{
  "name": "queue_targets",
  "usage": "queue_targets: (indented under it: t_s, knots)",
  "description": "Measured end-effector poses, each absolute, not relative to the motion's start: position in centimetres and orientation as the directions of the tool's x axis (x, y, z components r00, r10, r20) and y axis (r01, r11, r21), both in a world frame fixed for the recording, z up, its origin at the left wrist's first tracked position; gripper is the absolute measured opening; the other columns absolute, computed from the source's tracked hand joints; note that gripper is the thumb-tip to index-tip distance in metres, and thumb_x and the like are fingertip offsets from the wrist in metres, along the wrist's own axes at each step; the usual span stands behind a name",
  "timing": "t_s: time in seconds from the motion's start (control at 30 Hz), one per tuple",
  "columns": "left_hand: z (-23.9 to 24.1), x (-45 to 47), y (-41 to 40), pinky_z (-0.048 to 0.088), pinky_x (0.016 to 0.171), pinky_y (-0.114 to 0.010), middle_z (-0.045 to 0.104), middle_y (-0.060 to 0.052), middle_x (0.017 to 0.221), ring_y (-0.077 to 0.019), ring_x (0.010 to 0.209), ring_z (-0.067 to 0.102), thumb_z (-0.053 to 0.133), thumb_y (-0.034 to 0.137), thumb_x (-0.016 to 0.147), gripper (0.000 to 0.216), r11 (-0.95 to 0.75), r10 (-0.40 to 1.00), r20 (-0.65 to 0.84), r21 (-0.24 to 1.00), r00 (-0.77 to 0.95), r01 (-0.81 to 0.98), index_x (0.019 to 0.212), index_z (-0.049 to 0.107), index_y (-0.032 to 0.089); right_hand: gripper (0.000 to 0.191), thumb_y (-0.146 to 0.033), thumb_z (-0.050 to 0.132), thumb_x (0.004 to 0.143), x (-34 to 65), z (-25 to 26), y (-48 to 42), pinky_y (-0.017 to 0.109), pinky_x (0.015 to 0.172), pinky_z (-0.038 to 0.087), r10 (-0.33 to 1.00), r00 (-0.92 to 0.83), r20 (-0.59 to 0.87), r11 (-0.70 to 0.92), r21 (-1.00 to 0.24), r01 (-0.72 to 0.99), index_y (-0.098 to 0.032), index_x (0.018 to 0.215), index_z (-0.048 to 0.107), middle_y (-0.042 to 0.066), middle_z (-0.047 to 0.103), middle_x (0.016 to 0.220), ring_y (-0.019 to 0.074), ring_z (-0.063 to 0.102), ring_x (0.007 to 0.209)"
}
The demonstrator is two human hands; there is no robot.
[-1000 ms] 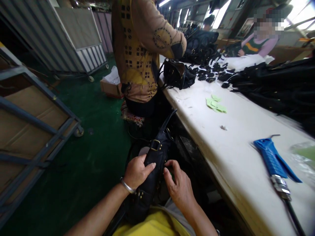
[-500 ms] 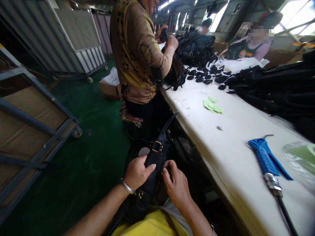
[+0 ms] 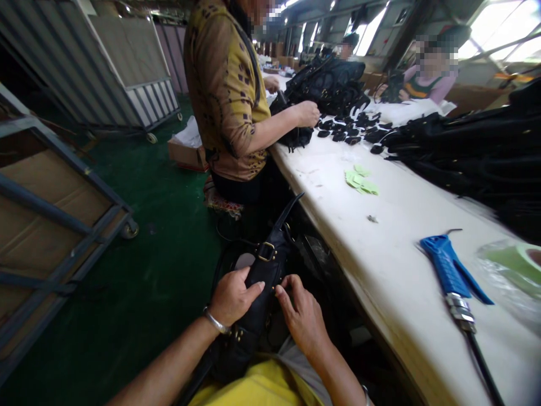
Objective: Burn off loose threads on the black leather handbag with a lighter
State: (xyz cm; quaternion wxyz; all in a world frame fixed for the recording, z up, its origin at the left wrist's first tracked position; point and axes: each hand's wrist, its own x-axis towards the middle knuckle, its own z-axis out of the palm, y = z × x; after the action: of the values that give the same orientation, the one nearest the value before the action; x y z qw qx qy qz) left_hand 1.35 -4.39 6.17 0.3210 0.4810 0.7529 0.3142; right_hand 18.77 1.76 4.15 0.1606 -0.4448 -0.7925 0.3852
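— What have you got in your hands?

— A black leather bag (image 3: 257, 293), lying on my lap below the edge of the white table (image 3: 406, 248). My left hand (image 3: 230, 296) lies over its left side, fingers bent and pressing on the leather, thumb stretched across the top. My right hand (image 3: 302, 313) is curled against the right side, fingertips pinching at the edge near a small brass stud. Both hands are closed on the bag.

— Which way does it point?

— Away from me. Its brass buckle (image 3: 266, 251) sits just beyond my fingers, and a strap (image 3: 289, 208) rises past it toward the table edge.

— What's on the table?

— A blue air gun (image 3: 448, 270) with a metal fitting and dark hose lies to my right, well apart from my hands. Farther up are green paper tags (image 3: 360, 181) and a heap of black bags (image 3: 473, 152).

— Anyone else about?

— A person in a yellow patterned top (image 3: 226, 90) stands at the table ahead of me, hands on another dark bag.
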Motion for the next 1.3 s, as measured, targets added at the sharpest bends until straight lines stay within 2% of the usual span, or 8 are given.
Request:
queue_targets:
  t_s: [0.13,0.27,0.43,0.8,0.97,1.1,1.2,1.3]
  knots:
    - [6.2,1.2,-4.4,0.043,0.073,-0.032,0.074,-0.007,0.089,-0.0239,0.083,0.067,0.054,0.045,0.083,0.033,0.34,0.926,-0.189,0.795,-0.328,0.502,0.096,0.07,0.018,0.035,-0.054,0.033,0.099,19.6,5.0,1.8,0.031,0.065,0.035,0.797,-0.601,-0.055,0.354,-0.764,0.54,-0.023,0.097,0.049,0.001,0.062,0.076,0.0226,0.061,0.071]
    - [6.1,1.1,-4.4,0.043,0.074,-0.031,0.074,-0.007,0.092,-0.0237,0.085,0.068,0.054,0.045,0.084,0.035,0.341,0.925,-0.194,0.802,-0.327,0.49,0.101,0.07,0.019,0.021,-0.029,0.053,0.089,20.3,5.9,1.8,0.028,0.061,0.037,0.744,-0.669,-0.001,0.435,-0.759,0.485,-0.025,0.11,0.054,-0.003,0.064,0.074,0.018,0.06,0.063]
    - [5.9,1.1,-4.2,0.042,0.073,-0.032,0.073,-0.008,0.088,-0.0244,0.083,0.066,0.053,0.046,0.084,0.037,0.349,0.925,-0.199,0.784,-0.324,0.513,0.1,0.07,0.017,0.035,-0.012,0.044,0.09,20.4,5.4,2.0,0.025,0.07,0.043,0.635,-0.743,0.211,0.619,-0.715,0.326,-0.024,0.12,0.056,0.004,0.068,0.104,0.0174,0.066,0.085]
    - [6.0,1.3,-4.4,0.042,0.071,-0.032,0.073,-0.006,0.086,-0.0228,0.08,0.066,0.054,0.044,0.083,0.032,0.344,0.925,-0.187,0.782,-0.33,0.52,0.095,0.069,0.018,0.03,-0.005,0.044,0.083,19.7,5.4,2.3,0.028,0.059,0.03,0.497,-0.824,0.272,0.817,-0.465,0.34,-0.021,0.102,0.06,0.003,0.061,0.079,0.0172,0.055,0.067]
    - [6.2,1.2,-4.2,0.043,0.073,-0.032,0.072,-0.008,0.087,-0.0234,0.082,0.066,0.052,0.044,0.083,0.034,0.358,0.92,-0.195,0.774,-0.341,0.522,0.097,0.069,0.017,0.03,-0.001,0.048,0.071,20.7,6.2,1.3,0.027,0.06,0.032,0.355,-0.924,0.146,0.687,-0.71,0.152,-0.021,0.086,0.061,-0.001,0.061,0.075,0.0146,0.057,0.068]
    - [6.4,0.7,-4.3,0.044,0.075,-0.033,0.072,-0.009,0.09,-0.025,0.085,0.066,0.051,0.045,0.083,0.037,0.381,0.908,-0.207,0.771,-0.364,0.51,0.099,0.069,0.017,0.017,-0.01,0.048,0.09,22.6,6.4,1.4,0.023,0.063,0.04,0.5,-0.831,0.243,0.484,-0.874,0.036,-0.021,0.089,0.061,-0.001,0.064,0.079,0.012,0.06,0.07]
    - [6.4,0.6,-4.4,0.045,0.075,-0.032,0.073,-0.009,0.09,-0.0252,0.087,0.067,0.052,0.046,0.083,0.037,0.38,0.908,-0.214,0.781,-0.36,0.495,0.099,0.069,0.017,0.016,-0.014,0.049,0.094,23.6,6.3,2.0,0.022,0.066,0.044,0.606,-0.749,0.268,0.505,-0.857,0.103,-0.022,0.096,0.062,0.0,0.066,0.084,0.0127,0.062,0.075]
    - [6.4,0.7,-4.4,0.045,0.075,-0.031,0.073,-0.008,0.091,-0.0239,0.087,0.067,0.052,0.044,0.084,0.035,0.369,0.914,-0.208,0.78,-0.347,0.505,0.101,0.069,0.018,0.031,-0.009,0.044,0.091,23.3,6.0,2.2,0.025,0.063,0.042,0.571,-0.777,0.266,0.654,-0.719,0.235,-0.022,0.113,0.062,0.003,0.065,0.086,0.0157,0.061,0.073]
